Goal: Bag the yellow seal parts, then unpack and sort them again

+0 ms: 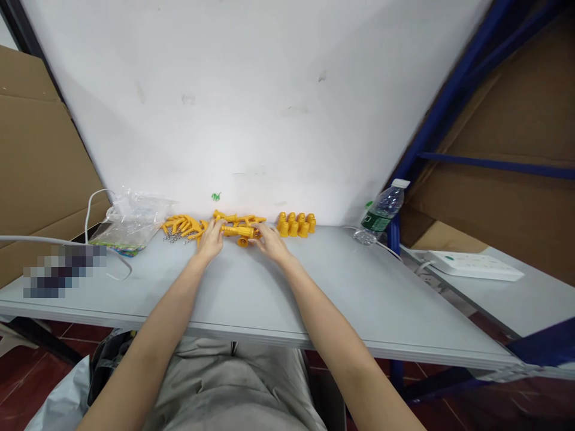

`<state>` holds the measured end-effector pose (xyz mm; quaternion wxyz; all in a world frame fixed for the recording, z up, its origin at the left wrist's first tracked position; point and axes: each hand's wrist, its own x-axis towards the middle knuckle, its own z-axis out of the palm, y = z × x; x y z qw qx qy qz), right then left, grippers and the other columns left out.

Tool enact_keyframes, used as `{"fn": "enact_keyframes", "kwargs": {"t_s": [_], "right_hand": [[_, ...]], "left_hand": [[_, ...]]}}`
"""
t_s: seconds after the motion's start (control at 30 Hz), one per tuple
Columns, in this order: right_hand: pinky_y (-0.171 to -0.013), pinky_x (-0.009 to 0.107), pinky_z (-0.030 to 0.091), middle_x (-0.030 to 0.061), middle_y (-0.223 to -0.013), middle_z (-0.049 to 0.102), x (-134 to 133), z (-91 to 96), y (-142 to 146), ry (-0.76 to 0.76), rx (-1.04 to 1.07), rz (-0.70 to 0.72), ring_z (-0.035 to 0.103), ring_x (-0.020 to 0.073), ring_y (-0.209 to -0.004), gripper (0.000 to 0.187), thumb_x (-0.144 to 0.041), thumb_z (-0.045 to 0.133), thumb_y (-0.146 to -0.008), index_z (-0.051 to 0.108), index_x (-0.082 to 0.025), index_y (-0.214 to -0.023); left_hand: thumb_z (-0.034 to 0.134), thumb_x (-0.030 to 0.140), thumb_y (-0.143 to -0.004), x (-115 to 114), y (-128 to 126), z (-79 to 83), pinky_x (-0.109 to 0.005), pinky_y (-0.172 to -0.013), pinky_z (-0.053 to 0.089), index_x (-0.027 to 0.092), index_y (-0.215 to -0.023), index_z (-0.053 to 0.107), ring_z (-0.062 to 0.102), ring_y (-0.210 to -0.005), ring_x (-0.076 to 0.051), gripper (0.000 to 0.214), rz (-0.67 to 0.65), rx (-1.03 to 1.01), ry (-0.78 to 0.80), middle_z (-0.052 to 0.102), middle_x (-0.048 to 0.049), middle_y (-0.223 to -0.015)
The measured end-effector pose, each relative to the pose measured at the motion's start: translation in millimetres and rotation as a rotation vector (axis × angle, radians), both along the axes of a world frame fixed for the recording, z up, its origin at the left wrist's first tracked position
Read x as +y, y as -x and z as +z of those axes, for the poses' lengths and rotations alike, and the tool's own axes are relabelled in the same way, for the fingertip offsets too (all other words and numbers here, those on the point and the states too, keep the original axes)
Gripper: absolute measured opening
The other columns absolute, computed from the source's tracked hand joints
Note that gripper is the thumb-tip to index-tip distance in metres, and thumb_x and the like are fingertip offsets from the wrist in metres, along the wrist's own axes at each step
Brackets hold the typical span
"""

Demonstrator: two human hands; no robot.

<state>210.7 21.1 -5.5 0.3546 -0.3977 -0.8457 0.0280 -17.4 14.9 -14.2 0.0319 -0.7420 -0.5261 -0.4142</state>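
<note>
Both of my hands are at the back of the table, at opposite ends of a ribbed yellow plastic rod-like part (240, 231). My left hand (210, 240) has its fingers closed on the rod's left end. At the other end, my right hand (272, 242) curls its fingers and thumb around the part. Just below the rod lies a small round yellow piece (242, 242). More long yellow parts (229, 217) lie behind it, against the panel. Left of my left hand is a heap of curved yellow pieces (183, 224), with small metal screws (173, 237) in front.
Several yellow cup-shaped pieces (294, 226) stand in rows right of my hands. A water bottle (384, 209) leans at the right. Clear plastic bags (137, 215) and a white cable (87, 221) lie left. A white panel (269, 120) rises behind; a power strip (476, 265) sits far right.
</note>
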Motion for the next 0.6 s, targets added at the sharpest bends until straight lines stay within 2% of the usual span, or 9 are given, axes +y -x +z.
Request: {"fn": "enact_keyframes", "kwargs": {"t_s": [0.1,0.2,0.3,0.43,0.6], "right_hand": [[-0.097,0.048,0.042,0.0154,-0.127,0.063,-4.9,3.6,1.4,0.006,-0.023,-0.007,0.058,0.0304,-0.115,0.041,-0.032,0.062,-0.087,0.056,-0.018,-0.125],[-0.104,0.054,0.035,0.0147,-0.129,0.062,-7.8,5.8,5.1,-0.027,-0.032,-0.019,0.055,0.0307,-0.122,0.035,-0.033,0.055,-0.092,0.058,-0.021,-0.125],[-0.107,0.057,0.029,0.0147,-0.122,0.066,-6.4,5.9,8.1,-0.024,-0.059,-0.057,0.057,0.0300,-0.118,0.030,-0.026,0.052,-0.093,0.061,-0.021,-0.121],[-0.104,0.056,0.032,0.0143,-0.112,0.069,-2.7,4.6,9.4,-0.011,-0.087,-0.098,0.059,0.0301,-0.112,0.026,-0.020,0.053,-0.091,0.064,-0.021,-0.114],[-0.104,0.055,0.031,0.0128,-0.108,0.069,-6.7,8.0,10.6,-0.066,-0.112,-0.121,0.059,0.0296,-0.107,0.024,-0.014,0.051,-0.089,0.064,-0.022,-0.108]], "left_hand": [[0.041,0.010,-0.085,-4.8,-3.5,3.8,-0.039,-0.088,0.051,0.021,-0.115,0.058,0.060,-0.100,-0.024,0.036,0.008,0.044,0.006,0.057,-0.0104,-0.111],[0.040,0.010,-0.087,-9.4,-11.0,7.1,-0.036,-0.087,0.051,0.020,-0.114,0.058,0.060,-0.102,-0.024,0.034,-0.013,0.070,-0.010,0.056,-0.0108,-0.113],[0.040,0.012,-0.088,-12.7,-18.1,8.4,-0.035,-0.085,0.051,0.019,-0.114,0.058,0.061,-0.101,-0.024,0.032,-0.040,0.098,-0.021,0.056,-0.0117,-0.115],[0.040,0.012,-0.089,-14.0,-21.7,7.0,-0.036,-0.081,0.052,0.019,-0.116,0.058,0.062,-0.095,-0.024,0.033,-0.065,0.105,-0.002,0.057,-0.0112,-0.111],[0.045,0.011,-0.084,-8.1,-23.4,2.9,-0.038,-0.091,0.050,0.019,-0.110,0.059,0.060,-0.104,-0.023,0.030,-0.142,-0.039,0.027,0.061,-0.0093,-0.109]]}}
